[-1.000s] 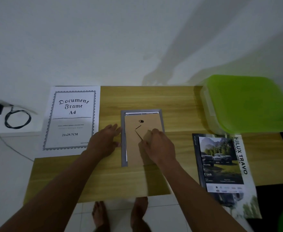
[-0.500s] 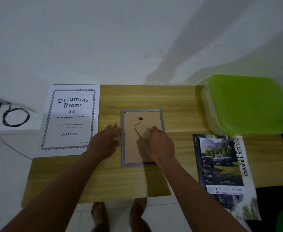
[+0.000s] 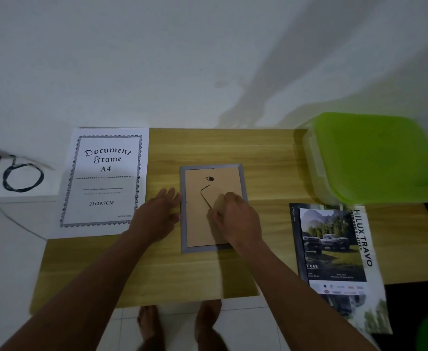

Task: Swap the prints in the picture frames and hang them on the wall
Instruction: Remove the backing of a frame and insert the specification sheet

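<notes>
A grey picture frame (image 3: 185, 245) lies face down in the middle of the wooden table (image 3: 233, 148), its brown backing board (image 3: 197, 224) facing up. My left hand (image 3: 157, 214) lies flat beside the frame's left edge, fingertips touching it. My right hand (image 3: 235, 219) rests on the backing with fingers curled at the fold-out stand (image 3: 209, 192). A white "Document Frame A4" print (image 3: 104, 181) lies at the table's left end. A truck brochure print (image 3: 334, 249) lies at the right, hanging over the front edge.
A green plastic box (image 3: 375, 158) stands at the table's back right. A black cable and charger (image 3: 17, 176) lie on a white ledge at the left. The white wall rises directly behind the table. My bare feet show below the front edge.
My right hand shifted slightly up the backing toward the stand. The left hand stayed at the frame's left edge. The view tilted a little.
</notes>
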`<action>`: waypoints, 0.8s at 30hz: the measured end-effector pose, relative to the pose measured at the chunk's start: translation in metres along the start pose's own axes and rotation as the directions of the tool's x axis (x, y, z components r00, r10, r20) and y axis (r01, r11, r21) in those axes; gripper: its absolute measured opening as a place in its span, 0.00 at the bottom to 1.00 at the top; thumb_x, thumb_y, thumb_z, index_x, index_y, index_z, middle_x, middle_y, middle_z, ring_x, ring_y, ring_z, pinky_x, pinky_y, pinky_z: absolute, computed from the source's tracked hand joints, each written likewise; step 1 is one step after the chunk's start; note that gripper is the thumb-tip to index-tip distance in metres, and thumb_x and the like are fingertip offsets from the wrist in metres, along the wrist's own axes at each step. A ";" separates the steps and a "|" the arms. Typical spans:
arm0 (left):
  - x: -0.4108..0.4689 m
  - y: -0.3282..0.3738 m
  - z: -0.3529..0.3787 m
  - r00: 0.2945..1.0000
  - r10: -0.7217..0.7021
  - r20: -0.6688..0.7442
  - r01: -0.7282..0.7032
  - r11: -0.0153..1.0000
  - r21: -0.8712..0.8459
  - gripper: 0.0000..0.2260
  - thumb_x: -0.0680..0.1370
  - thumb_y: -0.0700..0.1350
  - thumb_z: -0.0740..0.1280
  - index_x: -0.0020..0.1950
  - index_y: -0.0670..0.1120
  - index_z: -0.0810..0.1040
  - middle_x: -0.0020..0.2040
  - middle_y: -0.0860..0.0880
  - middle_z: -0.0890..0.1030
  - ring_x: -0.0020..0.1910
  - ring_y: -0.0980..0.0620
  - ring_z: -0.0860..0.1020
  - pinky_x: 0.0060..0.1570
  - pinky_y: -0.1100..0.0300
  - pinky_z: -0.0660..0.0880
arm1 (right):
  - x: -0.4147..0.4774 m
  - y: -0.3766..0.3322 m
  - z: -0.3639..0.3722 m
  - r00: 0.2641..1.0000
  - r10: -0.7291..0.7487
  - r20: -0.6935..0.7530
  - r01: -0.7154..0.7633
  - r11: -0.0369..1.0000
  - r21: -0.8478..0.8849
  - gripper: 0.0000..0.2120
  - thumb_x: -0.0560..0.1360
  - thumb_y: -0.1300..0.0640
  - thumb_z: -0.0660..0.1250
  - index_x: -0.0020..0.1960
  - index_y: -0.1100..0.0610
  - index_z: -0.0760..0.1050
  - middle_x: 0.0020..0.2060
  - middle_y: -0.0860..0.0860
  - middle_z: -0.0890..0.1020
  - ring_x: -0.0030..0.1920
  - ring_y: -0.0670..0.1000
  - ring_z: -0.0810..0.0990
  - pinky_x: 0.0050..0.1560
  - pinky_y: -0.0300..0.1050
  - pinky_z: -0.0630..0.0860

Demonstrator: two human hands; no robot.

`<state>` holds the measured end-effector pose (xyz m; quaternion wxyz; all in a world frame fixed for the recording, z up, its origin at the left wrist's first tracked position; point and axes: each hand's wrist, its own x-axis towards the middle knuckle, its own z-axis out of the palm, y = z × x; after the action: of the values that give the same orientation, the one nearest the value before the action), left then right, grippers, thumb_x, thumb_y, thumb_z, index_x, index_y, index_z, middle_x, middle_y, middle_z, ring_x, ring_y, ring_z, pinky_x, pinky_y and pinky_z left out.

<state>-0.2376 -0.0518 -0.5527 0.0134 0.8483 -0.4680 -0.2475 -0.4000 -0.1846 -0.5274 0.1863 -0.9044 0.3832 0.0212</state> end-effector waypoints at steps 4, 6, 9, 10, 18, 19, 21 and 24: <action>0.000 0.002 -0.001 1.000 -0.001 0.011 0.001 1.000 0.006 0.28 0.81 0.52 0.61 0.79 0.50 0.54 0.79 0.50 0.52 0.78 0.48 0.51 0.69 0.47 0.64 | -0.003 -0.001 0.001 1.000 0.006 -0.004 -0.006 0.999 0.045 0.21 0.80 0.45 0.61 0.64 0.60 0.70 0.57 0.54 0.77 0.54 0.54 0.79 0.45 0.45 0.75; 0.000 0.003 -0.003 1.000 -0.006 0.013 0.005 1.000 0.008 0.29 0.81 0.52 0.61 0.79 0.50 0.54 0.79 0.49 0.52 0.78 0.48 0.51 0.70 0.48 0.63 | -0.003 -0.001 0.000 1.000 0.013 0.001 -0.013 0.999 0.052 0.21 0.79 0.45 0.61 0.64 0.60 0.70 0.56 0.54 0.77 0.53 0.54 0.79 0.42 0.44 0.72; 0.000 0.004 -0.005 1.000 0.002 0.029 -0.003 1.000 0.029 0.28 0.81 0.53 0.60 0.79 0.50 0.54 0.79 0.49 0.52 0.78 0.47 0.51 0.69 0.48 0.63 | -0.001 0.003 -0.008 1.000 0.028 0.010 -0.028 0.998 0.063 0.19 0.79 0.45 0.61 0.61 0.58 0.70 0.53 0.54 0.79 0.50 0.54 0.79 0.40 0.43 0.68; 0.000 0.004 -0.005 0.999 0.002 0.035 -0.003 0.999 0.034 0.28 0.81 0.53 0.60 0.79 0.50 0.53 0.79 0.48 0.52 0.78 0.47 0.51 0.69 0.48 0.63 | 0.000 0.005 -0.012 0.999 0.035 0.013 -0.036 0.997 0.068 0.18 0.78 0.45 0.62 0.60 0.58 0.70 0.52 0.53 0.79 0.49 0.54 0.79 0.40 0.43 0.68; 0.003 0.004 -0.004 0.999 -0.029 0.034 0.029 0.999 0.016 0.30 0.80 0.53 0.62 0.79 0.51 0.53 0.79 0.49 0.52 0.78 0.47 0.52 0.70 0.47 0.63 | -0.002 0.004 -0.022 0.995 0.031 0.094 -0.043 0.991 0.130 0.24 0.76 0.40 0.65 0.63 0.56 0.70 0.50 0.53 0.81 0.51 0.55 0.80 0.43 0.45 0.70; 0.003 0.004 -0.004 0.999 -0.031 0.034 0.030 0.999 0.019 0.30 0.80 0.53 0.62 0.79 0.52 0.53 0.79 0.50 0.52 0.78 0.47 0.52 0.70 0.47 0.63 | -0.004 0.004 -0.020 0.994 0.026 0.102 -0.039 0.991 0.129 0.24 0.76 0.40 0.65 0.63 0.56 0.70 0.51 0.52 0.81 0.51 0.55 0.79 0.43 0.45 0.70; 0.004 0.004 -0.004 0.999 -0.030 0.038 0.028 0.999 0.033 0.30 0.81 0.54 0.61 0.79 0.52 0.52 0.79 0.50 0.51 0.78 0.47 0.52 0.70 0.48 0.63 | -0.005 0.005 -0.017 0.995 0.029 0.099 -0.042 0.991 0.131 0.24 0.77 0.40 0.65 0.64 0.56 0.70 0.52 0.52 0.80 0.51 0.54 0.79 0.43 0.45 0.70; 0.004 0.004 -0.004 0.998 -0.024 0.052 0.022 0.999 0.044 0.29 0.81 0.54 0.60 0.79 0.51 0.52 0.80 0.49 0.51 0.78 0.47 0.51 0.70 0.48 0.62 | -0.005 0.006 -0.012 0.997 0.027 0.078 -0.036 0.992 0.119 0.22 0.77 0.42 0.64 0.64 0.56 0.70 0.51 0.52 0.80 0.50 0.54 0.79 0.41 0.44 0.69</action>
<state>-0.2376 -0.0582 -0.5494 -0.0202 0.8469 -0.4636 -0.2596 -0.4087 -0.1896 -0.5170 0.2547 -0.8840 0.3904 0.0354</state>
